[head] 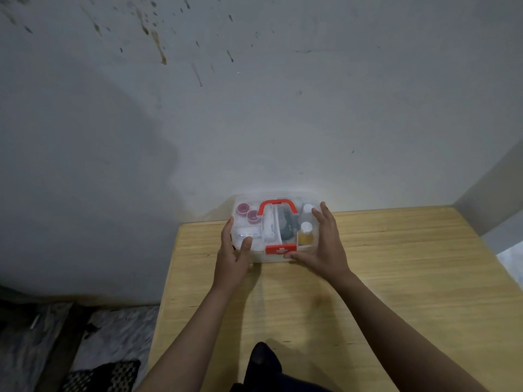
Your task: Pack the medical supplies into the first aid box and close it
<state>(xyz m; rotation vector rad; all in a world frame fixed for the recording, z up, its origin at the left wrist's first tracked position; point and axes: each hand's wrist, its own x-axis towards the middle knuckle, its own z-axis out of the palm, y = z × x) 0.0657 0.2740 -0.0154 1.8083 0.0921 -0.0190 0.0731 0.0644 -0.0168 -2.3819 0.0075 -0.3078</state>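
First aid box (pixel 276 230) at the far edge of the wooden surface (pixel 368 292), against the wall (pixel 254 108), clear lid down, red handle (pixel 278 207) flat on top, red latch (pixel 280 249) at the near side. Left hand (pixel 233 250) spread on the box's left end, thumb on the lid. Right hand (pixel 325 244) spread along the right end, thumb at the latch. Inside, apparently, two purple-capped tubs (pixel 248 213) and an amber bottle (pixel 306 236); blurred through the lid.

Wooden table (pixel 396 278) bearing first aid box (pixel 249 222)
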